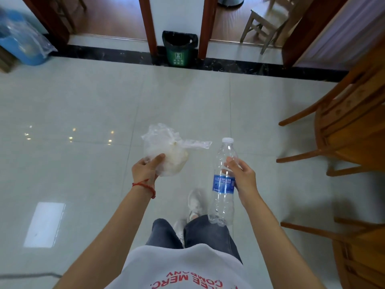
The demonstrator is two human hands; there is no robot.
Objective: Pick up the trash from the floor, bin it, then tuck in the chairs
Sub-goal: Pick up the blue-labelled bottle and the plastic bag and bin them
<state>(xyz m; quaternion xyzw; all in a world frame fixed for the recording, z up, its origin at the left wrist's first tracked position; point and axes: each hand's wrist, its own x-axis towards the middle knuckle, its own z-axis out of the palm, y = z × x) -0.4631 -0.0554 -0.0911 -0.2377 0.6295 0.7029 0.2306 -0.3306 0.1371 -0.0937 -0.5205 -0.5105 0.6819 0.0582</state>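
Note:
My left hand (146,171) grips a crumpled clear plastic bag (166,149) with something pale inside, held at mid-frame above the floor. My right hand (242,178) holds an empty clear plastic bottle (224,182) with a blue label and white cap, upright. A small green bin (179,56) lined with a black bag stands straight ahead against the white wall between two door frames. Wooden chairs (352,130) stand at the right edge, a second one (358,253) lower down.
Pale glossy tiles (104,105) stretch between me and the bin. A blue container (25,46) covered in clear plastic sits at the far left. A light wooden chair (264,24) stands in the room beyond the right doorway. A black floor border runs along the wall.

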